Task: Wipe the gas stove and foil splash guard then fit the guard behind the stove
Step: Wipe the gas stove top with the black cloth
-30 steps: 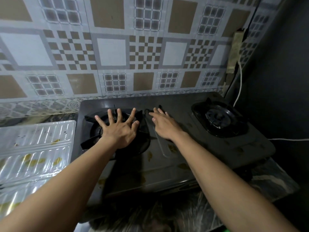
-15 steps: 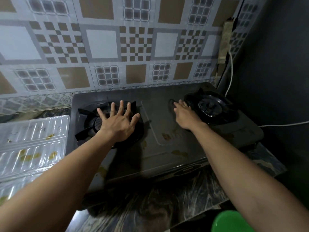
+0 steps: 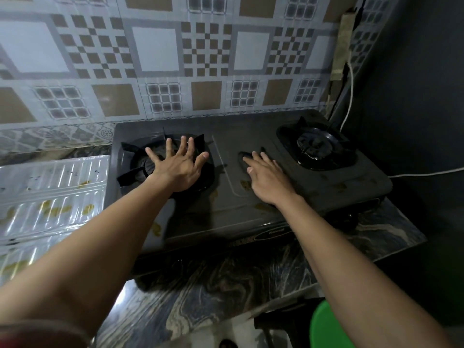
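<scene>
A dark two-burner gas stove [image 3: 251,217] with yellowish stains stands on a marbled counter against the tiled wall. My left hand [image 3: 179,167] lies over the left burner [image 3: 133,159] with its fingers spread and straight. My right hand [image 3: 267,175] rests flat on the stove's middle panel, fingers straight and pointing toward the wall. Neither hand holds anything. A silvery ribbed foil splash guard [image 3: 50,197], spotted with yellow stains, lies flat on the counter left of the stove.
The right burner [image 3: 316,146] sits near a dark side wall. A white cable [image 3: 350,96] hangs down the corner and runs along the right. The marbled counter [image 3: 226,285] ends just in front of the stove. A green round object [image 3: 326,327] shows below the counter's edge.
My right hand has slid from beside the right burner back toward the stove's middle. My left hand stays spread over the left burner. The camera has moved closer.
</scene>
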